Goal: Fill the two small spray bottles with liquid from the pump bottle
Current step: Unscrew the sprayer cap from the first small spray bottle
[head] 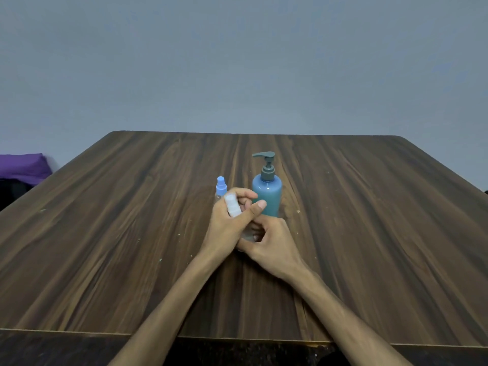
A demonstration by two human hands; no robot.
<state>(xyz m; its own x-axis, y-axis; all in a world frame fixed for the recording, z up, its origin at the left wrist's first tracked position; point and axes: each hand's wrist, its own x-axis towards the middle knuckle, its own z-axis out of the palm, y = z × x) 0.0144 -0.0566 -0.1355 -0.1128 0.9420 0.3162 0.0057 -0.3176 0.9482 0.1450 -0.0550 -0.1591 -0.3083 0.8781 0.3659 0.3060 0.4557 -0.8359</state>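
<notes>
I see left hand (232, 220) pinching a clear cap (233, 206); right hand (269, 243) grips a spray bottle (248, 235) (mid-tabletop (105, 233)).

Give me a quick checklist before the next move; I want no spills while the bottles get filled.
1. Pump bottle upright on the table: ok.
2. Second spray bottle upright, blue cap on: ok.
3. Left hand grips the clear cap of the held bottle: ok.
4. Right hand steadies the held bottle's body: ok.
5. Held bottle's cap off: cannot tell.
6. Liquid level in the pump bottle: cannot tell.
</notes>
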